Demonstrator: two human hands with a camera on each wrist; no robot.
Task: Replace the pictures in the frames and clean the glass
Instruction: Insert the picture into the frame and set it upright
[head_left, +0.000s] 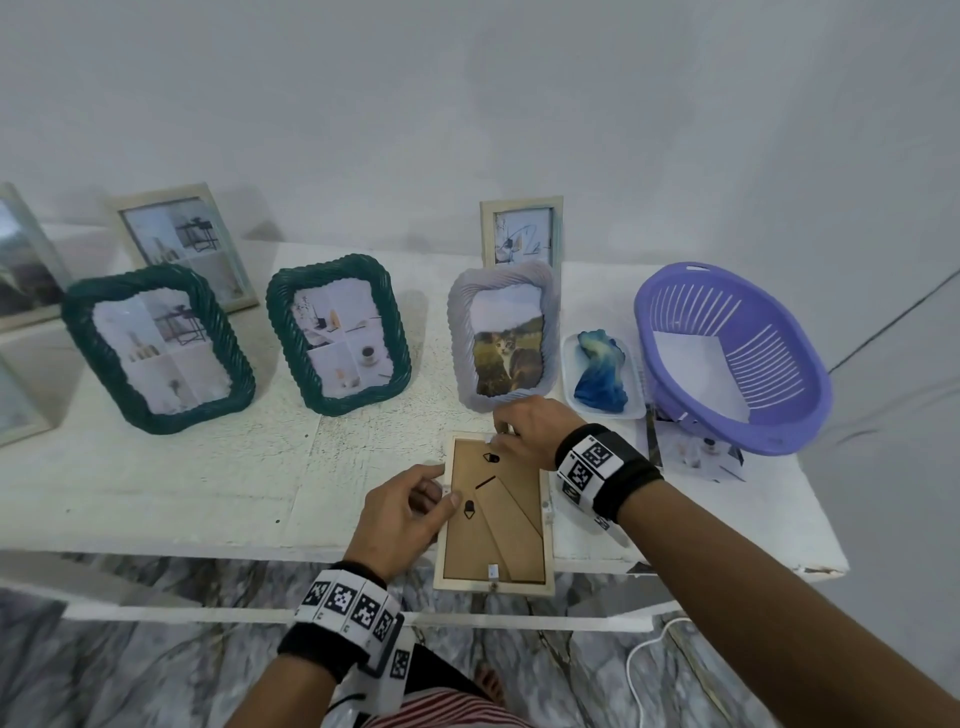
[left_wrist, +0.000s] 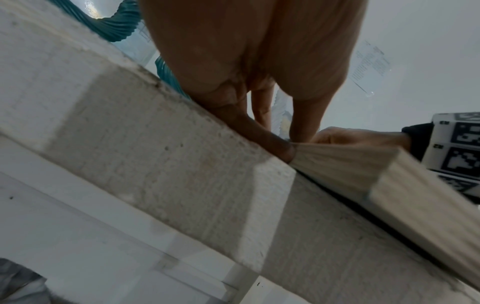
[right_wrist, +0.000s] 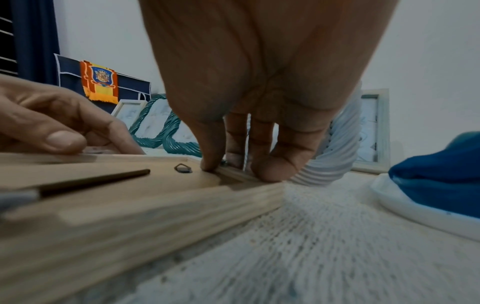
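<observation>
A light wooden frame lies face down near the table's front edge, its brown backing board up and its near end past the edge. My left hand holds its left rail, thumb on the backing beside a small metal tab. In the left wrist view a fingertip presses the frame's side. My right hand pinches the far rail; in the right wrist view the thumb sits inside the rail and the other fingers outside it, on the frame.
Two green rope frames and a lilac frame with a cat picture stand behind. A white tray with a blue cloth and a purple basket sit at right, loose prints beneath it. Pale frames line the wall.
</observation>
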